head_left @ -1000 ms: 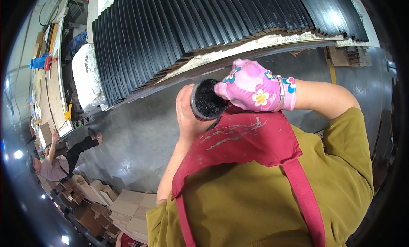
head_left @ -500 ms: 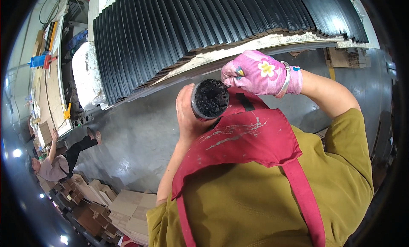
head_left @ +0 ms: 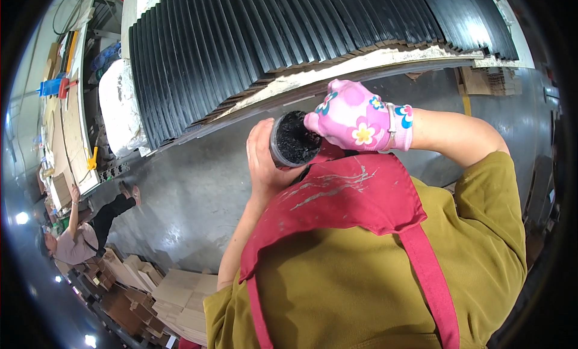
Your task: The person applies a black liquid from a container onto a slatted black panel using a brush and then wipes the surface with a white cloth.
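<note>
The round cup [head_left: 278, 158] of black, wet-looking stuff [head_left: 295, 138] is held up just beyond the red apron [head_left: 343, 192], with its mouth facing up. The bare left hand [head_left: 262, 157] is wrapped around its left side; the gloved right hand [head_left: 354, 119] is curled closed at the right rim, and whether it grips a tool I cannot tell. The step in hand seems to be working the contents; the next move calls for a steady cup. Farther off, ribbed black strips [head_left: 283, 33] cover a pale-edged table [head_left: 337, 74]; far left, a co-worker [head_left: 79, 236] reaches toward another bench [head_left: 65, 138]
</note>
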### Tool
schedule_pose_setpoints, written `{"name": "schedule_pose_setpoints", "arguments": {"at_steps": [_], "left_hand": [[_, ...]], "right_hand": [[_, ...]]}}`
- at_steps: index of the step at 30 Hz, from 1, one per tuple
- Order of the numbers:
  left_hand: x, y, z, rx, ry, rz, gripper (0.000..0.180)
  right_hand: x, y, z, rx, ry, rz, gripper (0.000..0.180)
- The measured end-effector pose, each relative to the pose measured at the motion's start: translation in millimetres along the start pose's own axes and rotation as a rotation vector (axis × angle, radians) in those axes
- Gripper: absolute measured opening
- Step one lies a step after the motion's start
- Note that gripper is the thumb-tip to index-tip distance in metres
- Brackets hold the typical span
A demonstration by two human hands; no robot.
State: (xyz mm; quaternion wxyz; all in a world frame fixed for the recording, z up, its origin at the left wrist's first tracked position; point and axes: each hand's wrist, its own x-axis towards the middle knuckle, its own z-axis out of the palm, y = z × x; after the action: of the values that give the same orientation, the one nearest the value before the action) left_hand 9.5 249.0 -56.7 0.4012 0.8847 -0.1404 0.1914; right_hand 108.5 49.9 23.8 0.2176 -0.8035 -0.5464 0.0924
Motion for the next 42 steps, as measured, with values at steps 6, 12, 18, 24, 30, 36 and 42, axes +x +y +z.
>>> {"name": "schedule_pose_setpoints", "arguments": {"at_steps": [6, 12, 18, 24, 30, 36, 42], "left_hand": [[-0.2, 2.5, -4.3, -0.009, -0.003, -0.038, 0.087], [-0.5, 2.5, -1.3, -0.051, 0.025, -0.008, 0.087], [0.2, 6.5, -0.9, -0.070, 0.025, -0.051, 0.088], [0.7, 3.8, 4.2, -0.034, 0.055, -0.022, 0.087], [2.1, 8.3, 2.4, -0.010, 0.002, -0.031, 0.086], [2.8, 10.1, 4.8, -0.005, -0.025, -0.041, 0.087], [-0.9, 0.3, 4.1, 0.016, -0.066, -0.035, 0.087]], "right_hand": [[-0.3, -1.8, -13.4, 0.038, 0.016, 0.012, 0.019], [2.4, -4.4, 3.7, 0.017, -0.066, -0.060, 0.009], [-7.9, 2.5, 2.7, -0.124, 0.045, -0.103, 0.013], [-8.9, -6.3, -4.8, -0.100, 0.007, -0.026, 0.014], [-16.8, -9.9, 1.1, -0.068, 0.008, 0.011, 0.013], [-14.8, -10.0, 4.9, -0.061, 0.041, 0.021, 0.019], [-15.1, 1.4, 10.3, 0.215, -0.040, 0.154, 0.020]]}}
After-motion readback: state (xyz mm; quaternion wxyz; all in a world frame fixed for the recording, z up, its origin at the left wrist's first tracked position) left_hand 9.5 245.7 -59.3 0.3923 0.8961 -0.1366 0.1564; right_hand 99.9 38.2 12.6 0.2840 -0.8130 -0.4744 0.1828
